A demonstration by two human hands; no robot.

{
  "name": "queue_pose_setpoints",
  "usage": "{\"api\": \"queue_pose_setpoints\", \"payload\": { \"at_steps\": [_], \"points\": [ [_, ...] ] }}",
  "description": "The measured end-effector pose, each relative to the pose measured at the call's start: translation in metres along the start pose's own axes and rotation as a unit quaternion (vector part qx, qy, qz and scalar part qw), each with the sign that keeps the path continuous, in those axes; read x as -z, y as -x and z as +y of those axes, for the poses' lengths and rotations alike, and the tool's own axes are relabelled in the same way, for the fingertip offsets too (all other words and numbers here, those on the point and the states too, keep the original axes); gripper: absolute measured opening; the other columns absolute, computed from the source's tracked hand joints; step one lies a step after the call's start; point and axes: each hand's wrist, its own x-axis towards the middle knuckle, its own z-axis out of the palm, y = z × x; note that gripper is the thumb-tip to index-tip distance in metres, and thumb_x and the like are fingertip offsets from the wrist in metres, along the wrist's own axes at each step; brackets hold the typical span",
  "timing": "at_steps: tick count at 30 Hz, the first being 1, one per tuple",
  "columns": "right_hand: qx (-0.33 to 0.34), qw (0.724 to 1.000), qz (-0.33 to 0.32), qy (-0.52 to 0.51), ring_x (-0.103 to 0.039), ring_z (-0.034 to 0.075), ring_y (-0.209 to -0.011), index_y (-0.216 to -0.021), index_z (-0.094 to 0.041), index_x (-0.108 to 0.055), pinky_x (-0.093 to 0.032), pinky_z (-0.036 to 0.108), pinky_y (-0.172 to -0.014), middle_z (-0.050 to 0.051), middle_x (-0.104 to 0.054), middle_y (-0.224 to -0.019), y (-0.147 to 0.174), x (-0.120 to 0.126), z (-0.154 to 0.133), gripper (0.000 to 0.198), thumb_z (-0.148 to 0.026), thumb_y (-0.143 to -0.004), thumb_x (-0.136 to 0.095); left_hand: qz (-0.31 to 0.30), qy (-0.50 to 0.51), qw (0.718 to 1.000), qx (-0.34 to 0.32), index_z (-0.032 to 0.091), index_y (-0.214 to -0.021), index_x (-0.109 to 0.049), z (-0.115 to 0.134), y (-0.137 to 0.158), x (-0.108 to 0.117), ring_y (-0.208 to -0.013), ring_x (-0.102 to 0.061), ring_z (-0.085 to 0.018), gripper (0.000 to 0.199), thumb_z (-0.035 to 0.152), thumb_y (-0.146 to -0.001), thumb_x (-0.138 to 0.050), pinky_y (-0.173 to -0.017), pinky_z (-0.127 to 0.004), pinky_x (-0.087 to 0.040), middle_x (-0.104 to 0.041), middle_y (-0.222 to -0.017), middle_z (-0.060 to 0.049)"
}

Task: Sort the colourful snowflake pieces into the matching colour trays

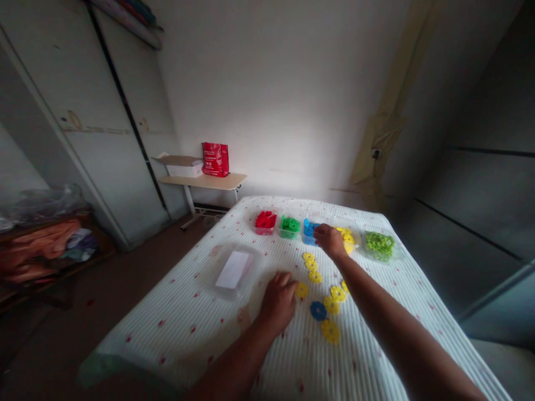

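The ribbed, red-flecked cloth [175,298] bears clear tubs [289,234], yellow flower-shaped pieces [331,332], a blue piece [318,311] and a tray [256,264].

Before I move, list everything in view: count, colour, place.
Tubs: five, clear, across cloth.
Pieces: many, red, green, blue, yellow, light green, in tubs.
Yellow discs: at least eight, on cloth.
Blue disc: one, among those.
Tray: one, clear, left of discs.
Card: one, white, at tray.
Cloth: one, white, striped, beneath tubs.
Side table: one, tan, back left.
Bag: one, red, side table.
Box: one, white, beside bag.
Wardrobe: one, grey, left.
Rolls: some, multicoloured, above wardrobe.
Fabric: heap, mostly orange, far left.
Wall: one, white, behind.
Socket: one, pale, wall.
Panels: some, grey, far right.
Left hand: one, at yellow disc.
Right hand: one, at blue pieces.
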Motion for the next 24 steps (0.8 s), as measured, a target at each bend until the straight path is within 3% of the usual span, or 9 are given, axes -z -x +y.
{"api": "queue_pose_setpoints", "payload": {
  "at_steps": [6, 12, 15, 18, 21, 24],
  "points": [
    [0.099, 0.983, 0.111, 0.109, -0.060, 0.015, -0.059, -0.074, -0.016, -0.063, -0.042, 0.023, -0.057, 0.005, -0.066, -0.070, 0.041, 0.049, 0.073, 0.023, -0.030, -0.075, -0.045, 0.049, 0.041, 0.997, -0.038, 0.022, -0.106, -0.063, -0.003, 0.002, -0.004, -0.109, -0.049, -0.020, 0.044, 0.002, -0.071, -0.044, -0.098, -0.039, -0.040, -0.057, -0.114, -0.006],
    [0.027, 0.969, 0.144, 0.197, -0.059, 0.016, -0.063, -0.077, -0.018, -0.064, -0.038, 0.024, -0.059, 0.006, -0.068, -0.074, 0.073, 0.067, 0.137, 0.027, -0.032, -0.079, -0.041, 0.053, 0.051, 0.988, -0.136, 0.022, -0.096, -0.065, 0.010, 0.005, 0.006, -0.107, -0.049, -0.022, 0.023, 0.018, -0.079, -0.050, -0.097, -0.043, -0.035, -0.059, -0.106, -0.006],
    [0.002, 0.966, 0.138, 0.217, -0.059, 0.016, -0.066, -0.080, -0.019, -0.065, -0.037, 0.023, -0.059, 0.006, -0.068, -0.076, 0.075, 0.063, 0.140, 0.026, -0.031, -0.080, -0.042, 0.024, 0.023, 0.985, -0.167, 0.023, -0.097, -0.064, 0.020, 0.006, 0.012, -0.113, -0.046, -0.025, 0.021, 0.034, -0.083, -0.051, -0.100, -0.047, -0.031, -0.058, -0.110, -0.006],
    [0.012, 0.963, 0.101, 0.250, -0.059, 0.016, -0.069, -0.081, -0.019, -0.065, -0.036, 0.023, -0.059, 0.006, -0.069, -0.080, 0.072, 0.057, 0.134, 0.023, -0.027, -0.080, -0.044, -0.004, -0.012, 0.987, -0.161, 0.023, -0.097, -0.063, 0.026, 0.006, 0.013, -0.120, -0.040, -0.029, 0.032, 0.048, -0.076, -0.059, -0.105, -0.056, -0.017, -0.057, -0.115, -0.006],
    [0.027, 0.959, 0.084, 0.271, -0.058, 0.015, -0.070, -0.081, -0.019, -0.065, -0.035, 0.023, -0.060, 0.005, -0.068, -0.082, 0.072, 0.055, 0.129, 0.022, -0.024, -0.080, -0.044, -0.030, -0.027, 0.988, -0.151, 0.023, -0.094, -0.063, 0.028, 0.004, 0.011, -0.123, -0.037, -0.031, 0.038, 0.051, -0.068, -0.067, -0.106, -0.060, -0.006, -0.056, -0.118, -0.006],
    [0.026, 0.958, 0.079, 0.274, -0.057, 0.014, -0.070, -0.081, -0.019, -0.064, -0.034, 0.022, -0.060, 0.004, -0.067, -0.081, 0.074, 0.054, 0.127, 0.020, -0.022, -0.080, -0.045, -0.050, -0.018, 0.989, -0.137, 0.025, -0.092, -0.063, 0.028, 0.000, 0.007, -0.123, -0.038, -0.030, 0.035, 0.048, -0.067, -0.070, -0.105, -0.062, -0.004, -0.057, -0.120, -0.005]
  ]
}}
